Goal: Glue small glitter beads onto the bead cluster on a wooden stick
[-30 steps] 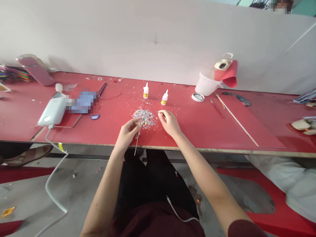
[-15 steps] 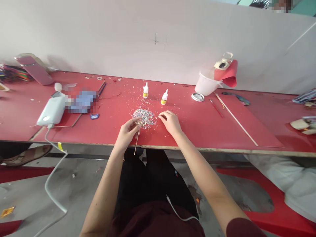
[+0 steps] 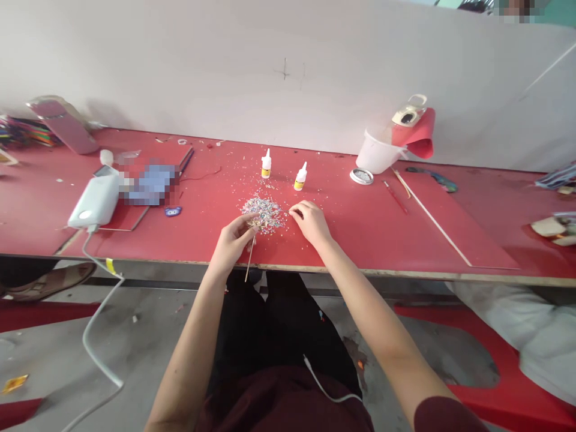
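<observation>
My left hand [image 3: 233, 240] is closed on a thin wooden stick [image 3: 249, 259], whose lower end sticks out past the table's front edge. The stick's upper end lies between my fingers, over a pile of small shiny multicoloured bits [image 3: 269, 210] like sequins or beads. At the pile's right side my right hand [image 3: 310, 221] rests low over the table with thumb and fingertips pinched together. Whatever may be in that pinch is too small to make out. Two small white glue bottles with yellow labels, a left one [image 3: 266, 167] and a right one [image 3: 300, 178], stand upright behind the pile.
On the red table [image 3: 216, 204] to the left are a white power bank [image 3: 94, 201] with a cable and a pink bottle [image 3: 67, 126]. Rightward stand a white bucket [image 3: 378, 155], a round lid [image 3: 361, 176], a red pen [image 3: 396, 197] and a red board [image 3: 454, 216].
</observation>
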Demonstrator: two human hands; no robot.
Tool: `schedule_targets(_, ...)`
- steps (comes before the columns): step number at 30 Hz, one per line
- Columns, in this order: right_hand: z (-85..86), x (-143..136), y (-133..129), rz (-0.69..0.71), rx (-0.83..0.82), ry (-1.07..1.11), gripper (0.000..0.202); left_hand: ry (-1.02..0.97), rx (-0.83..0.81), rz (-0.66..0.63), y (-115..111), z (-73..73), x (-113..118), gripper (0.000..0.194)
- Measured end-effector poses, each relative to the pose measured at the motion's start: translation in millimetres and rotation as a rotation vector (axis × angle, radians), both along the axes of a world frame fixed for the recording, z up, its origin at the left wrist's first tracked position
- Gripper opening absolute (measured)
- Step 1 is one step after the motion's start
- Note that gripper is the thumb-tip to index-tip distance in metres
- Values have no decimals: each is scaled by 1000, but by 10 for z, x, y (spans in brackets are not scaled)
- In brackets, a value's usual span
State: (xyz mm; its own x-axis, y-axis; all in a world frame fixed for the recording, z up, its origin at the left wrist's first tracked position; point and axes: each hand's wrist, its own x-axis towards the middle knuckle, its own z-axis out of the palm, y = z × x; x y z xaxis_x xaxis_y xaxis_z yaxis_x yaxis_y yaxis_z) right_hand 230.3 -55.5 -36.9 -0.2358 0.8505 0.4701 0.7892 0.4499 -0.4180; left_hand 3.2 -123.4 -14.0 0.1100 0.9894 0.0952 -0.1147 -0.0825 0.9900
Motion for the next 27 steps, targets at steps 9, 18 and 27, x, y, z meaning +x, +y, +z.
schedule_targets(9,30,-8,-21,-7,-21,0,11,4,0,6,1,-2,-1,34)
schedule_targets(18,12,-9,-2,-8,-24,-24,15,4,-4,8,-5,11,1,34)
schedule_targets(27,25,-12,-8,-21,-18,-34,17,19,10,-1,12,-31,-12,36)
